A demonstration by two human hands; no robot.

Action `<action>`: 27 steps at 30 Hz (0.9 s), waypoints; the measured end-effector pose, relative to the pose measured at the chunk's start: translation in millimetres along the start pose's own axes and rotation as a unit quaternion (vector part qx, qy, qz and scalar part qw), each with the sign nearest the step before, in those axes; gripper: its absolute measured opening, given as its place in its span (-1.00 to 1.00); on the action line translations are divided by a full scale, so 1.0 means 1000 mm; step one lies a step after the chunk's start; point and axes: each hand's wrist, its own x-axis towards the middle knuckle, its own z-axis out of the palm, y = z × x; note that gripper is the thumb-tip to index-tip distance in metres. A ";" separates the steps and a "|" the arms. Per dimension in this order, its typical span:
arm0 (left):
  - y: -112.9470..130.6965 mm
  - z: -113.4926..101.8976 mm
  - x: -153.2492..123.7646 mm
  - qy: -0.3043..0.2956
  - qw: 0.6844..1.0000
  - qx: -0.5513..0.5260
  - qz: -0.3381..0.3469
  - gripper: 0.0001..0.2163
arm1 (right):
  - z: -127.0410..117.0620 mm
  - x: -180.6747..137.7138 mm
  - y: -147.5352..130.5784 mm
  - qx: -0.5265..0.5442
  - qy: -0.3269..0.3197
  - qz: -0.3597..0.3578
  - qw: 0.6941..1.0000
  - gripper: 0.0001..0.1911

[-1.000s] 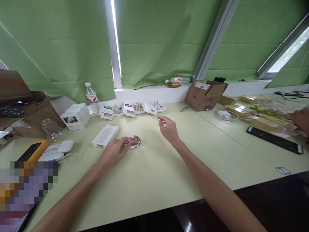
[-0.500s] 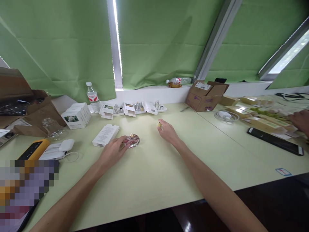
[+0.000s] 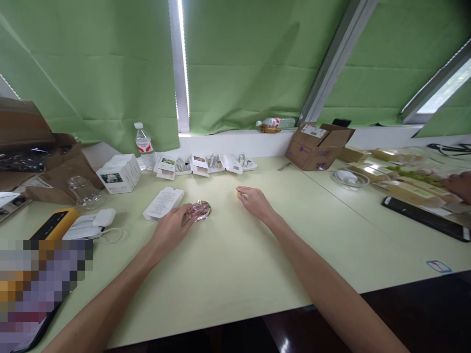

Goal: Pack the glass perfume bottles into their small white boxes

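My left hand (image 3: 172, 226) is closed on the left side of a small clear glass bottle (image 3: 202, 211) with a gold neck and pinkish tones inside; it rests on the table. My fingers cover part of it. Off to the right, my right hand (image 3: 256, 203) pinches a small gold-coloured piece, possibly a cap (image 3: 238, 194), just above the table and apart from the bottle. Behind my left hand lies a white printed carton (image 3: 164, 203).
Opened small boxes (image 3: 200, 165) with metallic parts line the back. White cartons (image 3: 117, 174), a water bottle (image 3: 144, 147) and a glass jar (image 3: 84, 192) stand left. Right are a cardboard box (image 3: 316, 147), coiled cable (image 3: 349, 179), black phone-like device (image 3: 423, 216) and another person's hand (image 3: 458, 186).
My right hand has shifted slightly left, towards the bottle, with the gold piece in its fingers. My left hand stays on the bottle. The camera view has turned slightly left.
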 end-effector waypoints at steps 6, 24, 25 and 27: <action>0.002 -0.002 0.001 0.009 1.000 -0.013 -0.013 -0.64 | 0.000 -0.003 -0.016 0.052 0.001 -0.027 0.998 -0.71; 0.004 -0.003 0.001 0.016 0.999 -0.027 -0.030 -0.68 | -0.002 -0.016 -0.046 0.124 -0.088 -0.093 0.984 -0.72; 0.004 -0.003 0.001 0.016 0.999 -0.027 -0.031 -0.68 | -0.001 -0.017 -0.046 0.120 -0.091 -0.094 0.984 -0.68; 0.004 -0.003 0.001 0.019 0.999 -0.025 -0.033 -0.69 | 0.000 -0.018 -0.047 0.111 -0.096 -0.095 0.985 -0.68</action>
